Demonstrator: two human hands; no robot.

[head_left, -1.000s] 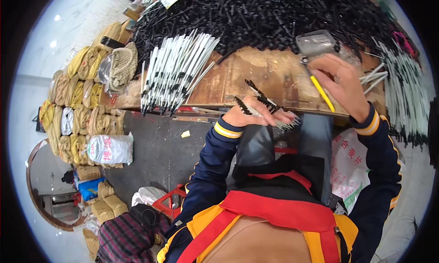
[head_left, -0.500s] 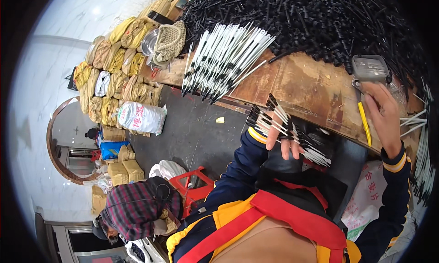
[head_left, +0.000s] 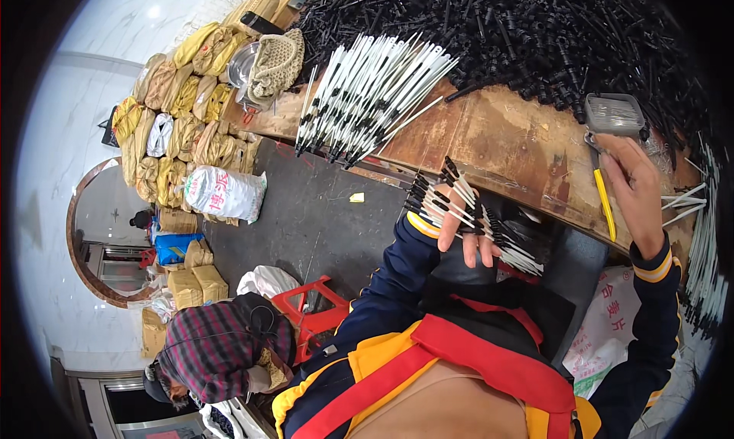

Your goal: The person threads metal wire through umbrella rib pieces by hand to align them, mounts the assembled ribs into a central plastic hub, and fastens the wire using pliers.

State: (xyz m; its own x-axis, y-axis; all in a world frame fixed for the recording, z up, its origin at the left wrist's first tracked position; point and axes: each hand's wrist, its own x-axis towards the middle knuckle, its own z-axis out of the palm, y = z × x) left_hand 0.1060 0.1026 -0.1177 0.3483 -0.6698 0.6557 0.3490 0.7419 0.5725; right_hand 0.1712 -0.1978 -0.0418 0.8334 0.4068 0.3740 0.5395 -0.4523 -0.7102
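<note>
My left hand [head_left: 470, 236] is closed around a fanned bundle of thin white sticks with black ends [head_left: 440, 202], held just off the table's near edge. Its fingers point toward my lap, and the sticks stick out on both sides of it. My right hand [head_left: 634, 183] is over the right part of the table with its fingertips pinched at the metal head of a yellow-handled hand tool, seemingly pliers [head_left: 604, 202]. The tool's handle points toward the table's near edge. Just beyond the fingertips stands a clear plastic box [head_left: 614, 114] of thin, pin-like pieces.
Black plastic parts [head_left: 520, 42] are heaped across the far side of the wooden table [head_left: 497, 126]. A pile of white-and-black sticks [head_left: 375, 95] lies at its left, more sticks [head_left: 707, 263] at the far right. A co-worker [head_left: 222, 347] bends beside a red stool [head_left: 313, 309].
The whole view has shifted slightly left. My right hand has edged a little away from me, its fingertips still at the tool's head. The left hand keeps its bundle.
</note>
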